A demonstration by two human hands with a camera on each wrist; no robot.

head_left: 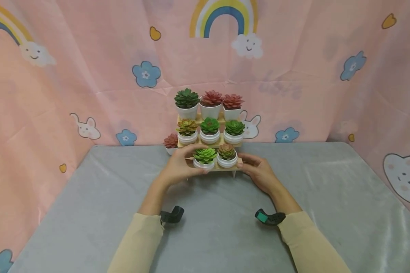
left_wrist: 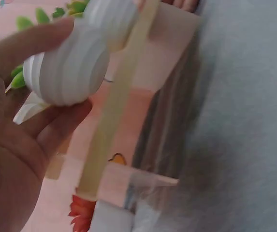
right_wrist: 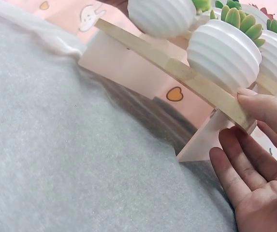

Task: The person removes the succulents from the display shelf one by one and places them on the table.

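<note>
The left hand (head_left: 178,165) grasps a white pot (head_left: 204,165) with a bright green plant in it, thumb and fingers curled round its sides, over the left part of the lowest, nearest shelf; whether it touches the wood is unclear. The right hand (right_wrist: 266,176) pinches the right end of the wooden stand (right_wrist: 177,70) at that shelf. Just right of the held pot, a second white pot (head_left: 227,162) contains a brownish-green plant. The middle shelf bears three white pots: yellowish plant (head_left: 187,127) left, green ones centre and right. On the far, top shelf, white pots hold a dark green plant (head_left: 186,98) left and two red ones. Left of the stand, on the grey table (head_left: 218,227), another white pot (head_left: 171,151) contains a red plant.
</note>
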